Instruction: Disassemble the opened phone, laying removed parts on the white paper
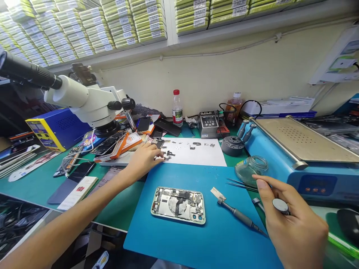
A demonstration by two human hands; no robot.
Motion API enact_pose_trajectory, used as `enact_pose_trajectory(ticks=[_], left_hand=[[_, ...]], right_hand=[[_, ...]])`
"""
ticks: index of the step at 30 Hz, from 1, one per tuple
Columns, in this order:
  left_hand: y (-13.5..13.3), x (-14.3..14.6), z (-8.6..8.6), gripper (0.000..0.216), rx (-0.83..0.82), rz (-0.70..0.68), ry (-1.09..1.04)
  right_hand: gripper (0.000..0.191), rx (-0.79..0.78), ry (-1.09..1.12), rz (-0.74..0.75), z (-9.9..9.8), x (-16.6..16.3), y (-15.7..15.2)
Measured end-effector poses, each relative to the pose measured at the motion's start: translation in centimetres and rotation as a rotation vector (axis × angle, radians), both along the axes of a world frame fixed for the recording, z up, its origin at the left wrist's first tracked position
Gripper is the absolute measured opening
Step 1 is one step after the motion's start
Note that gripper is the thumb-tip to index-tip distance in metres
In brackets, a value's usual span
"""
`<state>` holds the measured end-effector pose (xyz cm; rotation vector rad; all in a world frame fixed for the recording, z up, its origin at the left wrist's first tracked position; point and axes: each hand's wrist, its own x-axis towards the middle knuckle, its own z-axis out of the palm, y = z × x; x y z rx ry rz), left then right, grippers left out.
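The opened phone body (178,205) lies insides up on the blue mat (168,243) over the bench (114,209), probably so its innards are easy to reach, and loose parts (170,153) sit spread on the white sheet (207,157), whose pale ground likely makes them easy to spot. The left hand (144,158) is at those parts – whether its fingers pinch one, I cannot tell – while the right hand (297,224) grips a silver-capped tool (280,206). A screen (106,180) shows digits beginning "00:3"; the shelf packs' (148,18) barcode labels (153,17) are too small to read
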<state>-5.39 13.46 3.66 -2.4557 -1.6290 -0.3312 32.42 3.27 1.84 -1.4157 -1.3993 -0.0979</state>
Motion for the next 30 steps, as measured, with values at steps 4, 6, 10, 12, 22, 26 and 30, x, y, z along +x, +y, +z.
enact_pose_trajectory(ticks=[4,6,10,12,22,26,30], left_hand=[[-0.2,0.3,-0.4,0.011,0.029,0.004,0.0],[-0.2,0.6,-0.6,0.011,0.037,0.0,0.005],[-0.4,1.0,-1.0,0.009,0.048,-0.012,0.017],[-0.6,1.2,-1.2,0.011,0.056,-0.016,0.018],[-0.6,0.9,-0.4,0.018,0.098,-0.006,-0.03],[0.6,0.6,1.2,0.017,0.117,0.022,-0.066],[2.7,1.2,2.0,0.022,0.101,0.042,-0.059]], right_hand=[[0.038,0.004,-0.025,0.021,-0.1,0.2,0.1],[0.037,0.008,-0.028,0.028,-0.1,0.3,0.1],[0.039,0.012,-0.012,0.041,0.0,0.4,0.1],[0.041,0.006,-0.011,0.041,0.0,0.4,0.1],[0.037,0.001,-0.008,0.066,-0.3,0.6,0.1],[0.037,-0.007,0.003,0.076,-0.1,0.4,0.2],[0.039,-0.003,0.021,0.073,-0.3,0.4,0.2]])
